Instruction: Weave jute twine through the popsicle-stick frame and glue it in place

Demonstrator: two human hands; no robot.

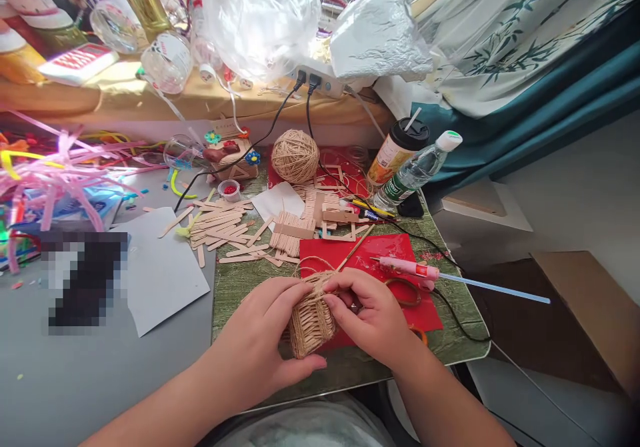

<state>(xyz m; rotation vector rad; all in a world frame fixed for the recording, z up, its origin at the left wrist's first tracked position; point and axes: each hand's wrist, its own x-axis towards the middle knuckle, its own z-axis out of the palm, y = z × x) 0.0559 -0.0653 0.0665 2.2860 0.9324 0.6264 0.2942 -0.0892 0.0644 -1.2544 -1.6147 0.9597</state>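
Observation:
My left hand (263,340) is wrapped around a small twine-covered box (313,327), its thumb beneath the near side and its fingers along the far top edge. Rows of jute cord run over the box's sides. At its top right corner my right hand (375,313) pinches jute twine (327,275) with thumb and forefinger; the exact pinch point is partly hidden. A loose loop of twine rises behind the fingers. Just past the right hand, a pink hot glue gun (407,267) lies with a clear glue stick in its back, above scissors (404,291) on a red sheet (313,250).
A ball of twine (295,157) sits at the back. Craft sticks (220,227) lie scattered left of centre. A water bottle (417,170) and a lidded cup (395,153) stand at the back right. Black cords (453,313) cross the green mat (240,283).

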